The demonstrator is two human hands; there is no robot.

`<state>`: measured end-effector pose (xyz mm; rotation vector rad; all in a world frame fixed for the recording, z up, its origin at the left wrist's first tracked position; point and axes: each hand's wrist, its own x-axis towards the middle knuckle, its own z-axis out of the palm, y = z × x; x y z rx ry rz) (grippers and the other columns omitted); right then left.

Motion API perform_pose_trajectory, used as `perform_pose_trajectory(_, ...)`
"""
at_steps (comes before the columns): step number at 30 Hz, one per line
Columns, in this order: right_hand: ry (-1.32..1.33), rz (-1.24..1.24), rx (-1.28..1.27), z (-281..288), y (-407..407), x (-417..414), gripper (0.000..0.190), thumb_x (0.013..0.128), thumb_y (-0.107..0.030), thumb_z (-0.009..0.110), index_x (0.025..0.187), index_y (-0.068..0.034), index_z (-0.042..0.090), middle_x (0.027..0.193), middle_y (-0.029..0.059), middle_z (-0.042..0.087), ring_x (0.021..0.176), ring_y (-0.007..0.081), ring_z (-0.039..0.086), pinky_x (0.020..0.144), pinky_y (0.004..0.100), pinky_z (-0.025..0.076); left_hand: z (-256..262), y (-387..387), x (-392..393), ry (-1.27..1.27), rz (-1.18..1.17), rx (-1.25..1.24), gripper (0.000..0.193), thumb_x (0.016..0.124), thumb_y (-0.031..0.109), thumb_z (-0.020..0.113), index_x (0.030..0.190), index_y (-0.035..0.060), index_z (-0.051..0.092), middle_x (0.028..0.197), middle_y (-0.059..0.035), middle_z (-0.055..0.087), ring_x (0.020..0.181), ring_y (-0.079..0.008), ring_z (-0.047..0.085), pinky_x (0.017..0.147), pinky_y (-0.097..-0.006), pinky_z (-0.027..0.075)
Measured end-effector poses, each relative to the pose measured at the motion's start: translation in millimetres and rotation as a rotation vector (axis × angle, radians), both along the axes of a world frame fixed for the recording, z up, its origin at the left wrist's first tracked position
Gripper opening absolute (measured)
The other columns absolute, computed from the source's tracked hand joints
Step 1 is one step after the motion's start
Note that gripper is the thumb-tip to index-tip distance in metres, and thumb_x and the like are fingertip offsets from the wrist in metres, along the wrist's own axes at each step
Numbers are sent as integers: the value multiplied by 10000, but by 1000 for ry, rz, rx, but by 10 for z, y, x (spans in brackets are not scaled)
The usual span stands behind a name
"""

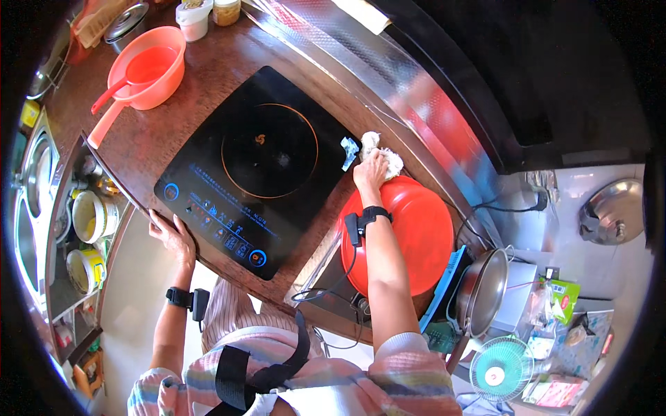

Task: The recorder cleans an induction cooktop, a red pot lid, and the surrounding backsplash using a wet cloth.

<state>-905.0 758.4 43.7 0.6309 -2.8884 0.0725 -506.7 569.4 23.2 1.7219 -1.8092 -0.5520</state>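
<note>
My right hand [371,169] holds a crumpled white cloth [391,161] against the brown countertop, just past the right corner of a black induction cooktop [208,156]. A small blue-and-white scrap [349,153] lies at that corner. Below my right wrist is a large round red plastic lid or basin [416,234]. A small brown bit [260,139] sits inside the cooktop's ring. My left hand [174,239] rests on the counter's front edge beside the cooktop's lower left corner, fingers apart and holding nothing visible.
A pink plastic dipper [171,78] with a smaller red ladle inside stands at the upper left, near lidded tubs [194,23]. An open cabinet with buckets [88,216] is at left. Cables, a metal pan [484,294] and a green fan [500,368] are at right.
</note>
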Motion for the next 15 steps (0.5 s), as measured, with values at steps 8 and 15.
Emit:
perform_pose_trajectory(8, -138, 20, -118, 152, -11, 476, 260, 717, -62, 466, 967, 11, 458, 990, 202, 526, 975, 368, 476, 844, 435, 389, -26, 0, 31, 5, -32, 2, 639, 836, 211, 493, 1341, 84, 121, 1234, -253, 200, 1108, -404, 332, 910, -421, 340)
perform_pose_trajectory(15, -162, 89, -232, 206, 139, 943, 240, 706, -31, 447, 944, 2, 435, 907, 218, 532, 855, 382, 524, 744, 454, 428, -101, -45, 59, 4, -26, 17, 635, 844, 249, 488, 1337, 73, 127, 1233, -276, 196, 1111, -413, 325, 913, -419, 340)
